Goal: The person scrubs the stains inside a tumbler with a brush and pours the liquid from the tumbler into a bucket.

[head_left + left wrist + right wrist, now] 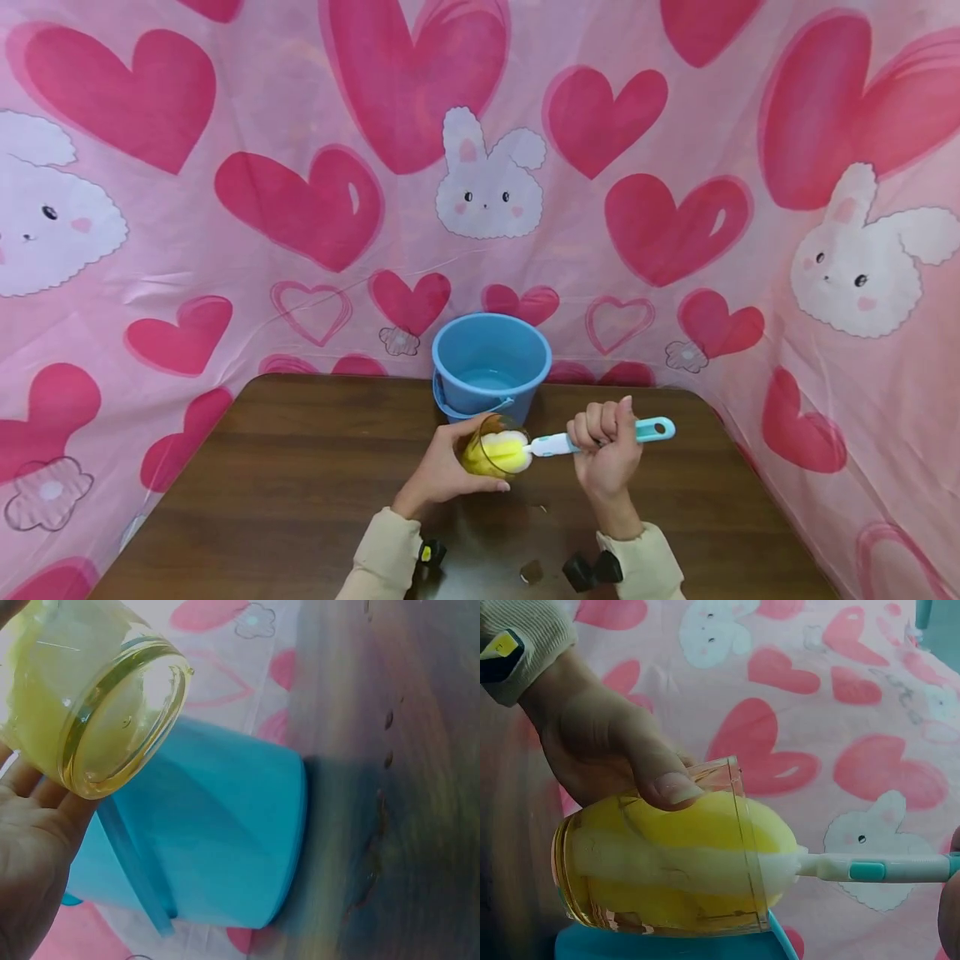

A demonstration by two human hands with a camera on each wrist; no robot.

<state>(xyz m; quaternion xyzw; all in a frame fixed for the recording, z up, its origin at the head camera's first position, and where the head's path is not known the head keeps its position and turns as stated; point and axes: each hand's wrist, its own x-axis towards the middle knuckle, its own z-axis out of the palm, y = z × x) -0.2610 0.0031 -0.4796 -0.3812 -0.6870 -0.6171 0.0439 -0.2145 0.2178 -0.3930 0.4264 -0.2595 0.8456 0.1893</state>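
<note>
An amber glass cup (pixel 630 915) lies on its side in the air, its mouth to the right in the head view. My left hand (pixel 446 467) grips it, thumb along the near side. Inside the cup sits the yellow and white sponge head of a cup brush (pixel 506 452), its tip sticking out past the rim. My right hand (pixel 609 450) holds the brush by its white and turquoise handle (pixel 655 429), fingers curled round it. The left wrist view shows the cup's thick base (pixel 124 724) with the fingers behind it.
A blue bucket (pixel 491 354) with a handle stands at the table's back edge, just beyond the cup. Wet spots (pixel 531 572) mark the brown wooden table (pixel 300 475) near the front. Pink cloth with hearts and rabbits (pixel 487 192) hangs behind and at both sides.
</note>
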